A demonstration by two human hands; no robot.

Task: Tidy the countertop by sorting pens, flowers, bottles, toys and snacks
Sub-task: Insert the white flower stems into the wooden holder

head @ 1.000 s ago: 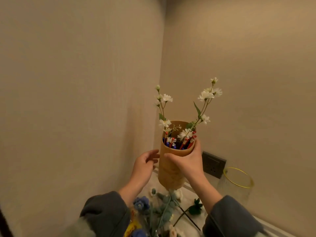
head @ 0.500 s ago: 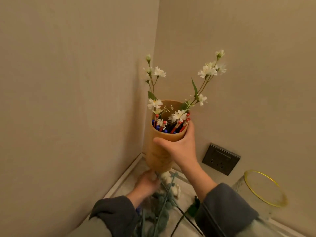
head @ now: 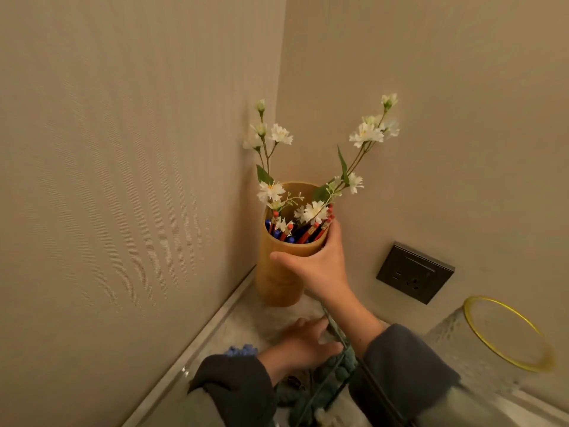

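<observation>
Head view: tan cylindrical holder (head: 284,272) stands upright in the corner where 2 beige walls (head: 138,180) meet; its base appears to be down on the pale desk (head: 243,325); the left wall runs close along the holder's left side.

Right hand (head: 320,268) grasps the holder just below the rim; thumb lies across the near face, fingers (head: 334,232) wrap round the right side.

Contents: red and blue pens (head: 308,234) stand packed inside, ends at about rim level; 2 stems of white flowers (head: 366,135) rise from the same holder, 1 leaning left and 1 leaning right; more white blossoms sit low at the rim among the pens.

Left hand (head: 303,342) is low on the desk, in front of the holder and apart from it; it lies partly beneath the right forearm; its fingers reach to a green sprig (head: 337,369) that passes under that forearm; whether they grasp it or only touch it, cannot tell.

Blue flower (head: 241,350) lies just beside the left wrist, partly behind the dark sleeve (head: 234,386).

Surroundings: dark wall socket (head: 414,271) on the right wall, near the holder; glass vase (head: 449,331) with a yellow rim at right, blurred, well apart from the holder; the right forearm lies between the vase and the left hand.
</observation>
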